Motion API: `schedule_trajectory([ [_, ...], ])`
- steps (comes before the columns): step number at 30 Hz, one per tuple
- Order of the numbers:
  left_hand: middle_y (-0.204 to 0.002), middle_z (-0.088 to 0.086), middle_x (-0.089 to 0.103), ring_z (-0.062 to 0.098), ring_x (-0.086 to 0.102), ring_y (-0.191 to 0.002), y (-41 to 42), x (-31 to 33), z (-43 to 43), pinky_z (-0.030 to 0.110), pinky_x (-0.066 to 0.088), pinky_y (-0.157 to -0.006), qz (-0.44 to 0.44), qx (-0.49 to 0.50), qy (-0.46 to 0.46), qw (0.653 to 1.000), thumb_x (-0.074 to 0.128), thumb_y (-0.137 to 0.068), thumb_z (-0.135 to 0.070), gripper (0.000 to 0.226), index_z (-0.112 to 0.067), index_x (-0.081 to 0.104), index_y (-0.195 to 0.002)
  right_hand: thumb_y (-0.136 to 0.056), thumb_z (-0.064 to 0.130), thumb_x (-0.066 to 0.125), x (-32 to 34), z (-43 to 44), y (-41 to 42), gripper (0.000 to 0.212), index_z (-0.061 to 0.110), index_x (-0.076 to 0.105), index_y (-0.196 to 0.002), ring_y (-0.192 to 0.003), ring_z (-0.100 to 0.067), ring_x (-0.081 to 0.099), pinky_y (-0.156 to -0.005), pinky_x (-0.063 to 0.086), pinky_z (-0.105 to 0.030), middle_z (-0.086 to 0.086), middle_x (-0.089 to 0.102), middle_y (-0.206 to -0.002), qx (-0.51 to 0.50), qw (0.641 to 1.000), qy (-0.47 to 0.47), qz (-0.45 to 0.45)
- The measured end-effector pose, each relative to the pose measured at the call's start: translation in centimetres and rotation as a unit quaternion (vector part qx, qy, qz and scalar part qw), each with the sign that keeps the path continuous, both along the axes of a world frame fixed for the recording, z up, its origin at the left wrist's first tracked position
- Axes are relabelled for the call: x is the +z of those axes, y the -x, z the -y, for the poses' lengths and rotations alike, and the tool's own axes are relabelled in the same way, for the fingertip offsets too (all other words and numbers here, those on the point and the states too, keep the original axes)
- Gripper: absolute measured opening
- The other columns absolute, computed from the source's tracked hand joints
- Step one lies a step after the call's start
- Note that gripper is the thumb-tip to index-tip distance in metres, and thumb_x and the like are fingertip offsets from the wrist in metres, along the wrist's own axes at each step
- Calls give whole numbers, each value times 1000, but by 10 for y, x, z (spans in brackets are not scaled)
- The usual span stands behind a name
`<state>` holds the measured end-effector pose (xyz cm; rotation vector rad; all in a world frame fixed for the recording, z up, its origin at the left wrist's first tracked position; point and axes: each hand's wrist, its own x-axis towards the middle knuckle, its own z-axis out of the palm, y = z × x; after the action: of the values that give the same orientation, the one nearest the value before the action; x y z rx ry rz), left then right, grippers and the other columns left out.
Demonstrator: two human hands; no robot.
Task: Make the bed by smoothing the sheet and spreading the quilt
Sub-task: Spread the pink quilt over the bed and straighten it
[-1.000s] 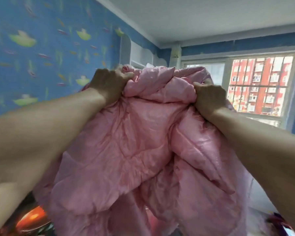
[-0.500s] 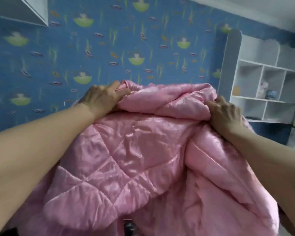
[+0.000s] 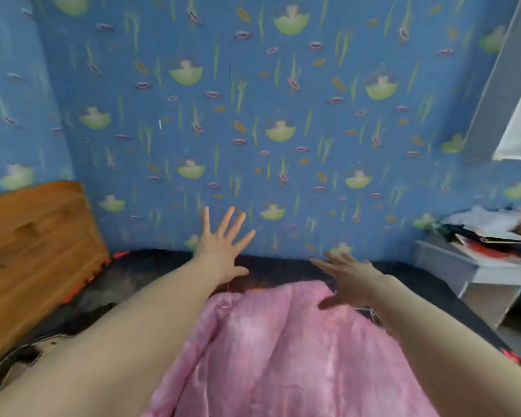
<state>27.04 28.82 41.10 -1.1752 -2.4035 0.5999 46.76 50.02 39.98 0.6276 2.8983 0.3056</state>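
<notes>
A pink satin quilt (image 3: 283, 350) lies bunched in a long strip down the middle of the bed, over a dark patterned sheet (image 3: 151, 278). My left hand (image 3: 223, 245) is stretched out above the quilt's far end with its fingers spread, holding nothing. My right hand (image 3: 349, 275) hovers just past the quilt's upper right corner, fingers straight and apart, also empty. Both arms reach forward toward the wall.
An orange wooden headboard (image 3: 33, 251) stands at the left. Blue patterned wallpaper (image 3: 283, 115) runs along the bed's far side. A grey side table (image 3: 469, 266) piled with clutter sits at the right, under a white shelf unit (image 3: 512, 94).
Both hands have let go of the quilt, which has dropped from chest height onto the bed. The hands now reach forward with spread fingers, and the view has tilted down.
</notes>
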Motion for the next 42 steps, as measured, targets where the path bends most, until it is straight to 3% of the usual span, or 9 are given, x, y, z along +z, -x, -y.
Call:
schedule_trajectory([
  [10, -157, 7, -25, 35, -30, -141, -12, -88, 33, 75, -14, -100, 67, 32, 48, 996, 28, -84, -78, 90, -32, -10, -152, -68, 76, 60, -102, 44, 10, 106, 46, -4, -148, -148, -27, -2, -112, 10, -61, 6, -5, -160, 5, 998, 64, 9],
  [16, -158, 6, -23, 35, -27, -142, 6, -130, 50, 76, -13, -100, 94, 32, 70, 993, 28, -86, -75, 87, -33, -11, -151, -73, 72, 60, -142, 62, 49, 103, 45, -4, -149, -148, -28, -4, -113, 8, -62, 4, -8, -161, 15, 996, 87, 6],
  [32, -159, 6, -20, 35, -27, -142, 151, -331, 146, 73, -20, -98, 180, 99, 154, 966, 33, -84, -76, 90, -34, -7, -152, -81, 66, 55, -343, 146, 205, 97, 43, -11, -148, -147, -28, -7, -113, 5, -61, 4, -8, -160, 64, 981, 176, 44],
  [37, -160, 6, -16, 36, -24, -143, 188, -385, 184, 72, -17, -100, 190, 116, 162, 961, 31, -83, -78, 90, -34, -5, -152, -90, 53, 51, -396, 195, 258, 87, 39, -11, -149, -147, -29, -11, -115, 0, -59, 1, -8, -161, 96, 977, 184, 50],
  [42, -161, 5, -11, 36, -21, -144, 220, -425, 218, 71, -24, -95, 206, 136, 141, 959, 39, -81, -78, 93, -35, -2, -153, -95, 32, 53, -444, 216, 298, 84, 36, -10, -150, -146, -31, -14, -114, -5, -59, -1, -8, -160, 99, 984, 141, 49],
])
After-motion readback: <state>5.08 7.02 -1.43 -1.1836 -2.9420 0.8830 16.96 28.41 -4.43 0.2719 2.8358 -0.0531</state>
